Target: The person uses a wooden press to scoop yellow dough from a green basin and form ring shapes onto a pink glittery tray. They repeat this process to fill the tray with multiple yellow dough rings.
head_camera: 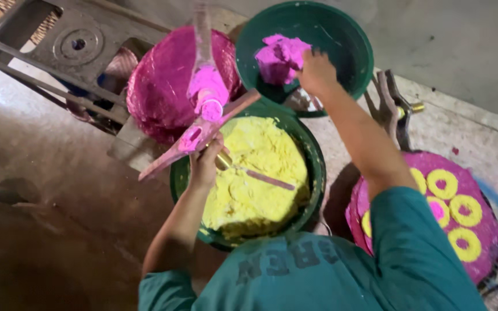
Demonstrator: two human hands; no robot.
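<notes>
Two hands at work over bowls of coloured paste on a rough floor.

Nearest, a green bowl (316, 173) full of yellow paste (260, 173) sits just before the person's teal shirt; at its right, a pink-coated tray (479, 247) carries yellow rings with pink centres (459, 210). The left hand (206, 164) is closed around a brass-handled tool (255, 173) at the bowl's left rim; its thin blade lies across the yellow paste, long axis running from the hand toward the lower right, tip pointing to the bowl's right side. Just above that hand stands a pink-smeared press (206, 103), its lever slanting from lower left to upper right. Farther off, the right hand (317, 72) reaches into a second green bowl (347, 40), fingers curled onto a lump of pink paste (280, 57). A pink mound (159, 86) lies behind the press.
</notes>
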